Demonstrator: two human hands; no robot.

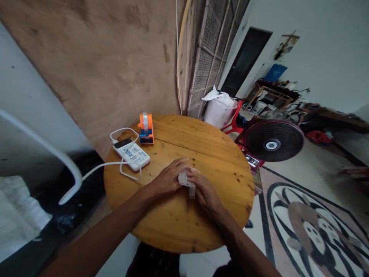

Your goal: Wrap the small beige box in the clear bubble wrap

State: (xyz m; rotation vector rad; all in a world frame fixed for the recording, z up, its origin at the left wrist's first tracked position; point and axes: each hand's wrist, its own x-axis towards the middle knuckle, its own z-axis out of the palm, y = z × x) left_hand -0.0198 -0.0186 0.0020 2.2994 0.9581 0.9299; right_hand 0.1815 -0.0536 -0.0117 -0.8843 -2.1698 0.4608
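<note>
Both my hands rest together near the middle of a round wooden table (219,154). My left hand (168,177) and my right hand (203,190) close their fingers on a small white object (184,178) between them, with a pale strip (191,191) hanging from it toward me. What the object is I cannot make out. An orange and blue tape dispenser (146,129) stands at the table's far left. Beside it lies a white power bank (132,153) with a white cable (123,169) looped around it.
A dark fan (272,143) stands just right of the table. Behind it are a white sack (219,107), a red chair (235,123) and cluttered shelves. A wooden lattice panel (207,54) leans on the brown wall. A patterned floor lies at the right.
</note>
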